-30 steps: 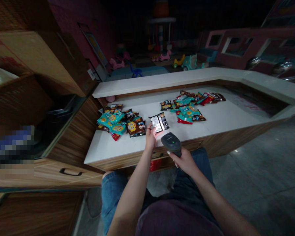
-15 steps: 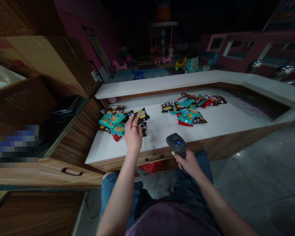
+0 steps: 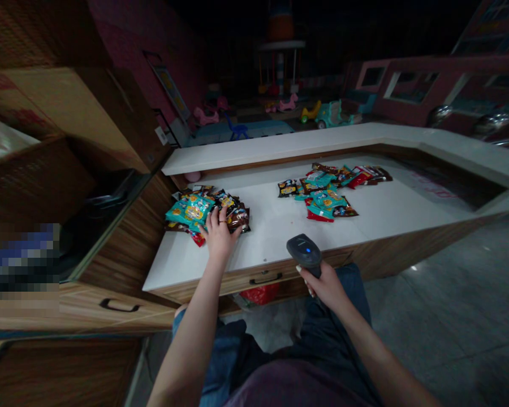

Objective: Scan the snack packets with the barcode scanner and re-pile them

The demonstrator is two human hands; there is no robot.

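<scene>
My left hand (image 3: 218,233) rests on the near edge of a heap of snack packets (image 3: 203,212), fingers spread, and I see no packet lifted in it. The heap mixes teal and dark brown foil packets, and the hand hides part of it. My right hand (image 3: 324,285) is closed around the grip of a black handheld barcode scanner (image 3: 304,251), which shows a small blue light and hovers above the counter's front edge. A second heap of similar packets (image 3: 326,195) lies farther right on the white countertop (image 3: 280,237).
A raised white ledge (image 3: 280,144) runs along the counter's far side. Below the front edge are a wood-grain drawer (image 3: 265,278) and a red bag (image 3: 261,294). A wooden cabinet (image 3: 119,237) stands at left. Ride-on toys (image 3: 331,115) stand beyond the counter.
My left hand held a black-and-white packet a second ago. It has moved left and now lies on the left heap without it. The scanner's light has changed from green to blue.
</scene>
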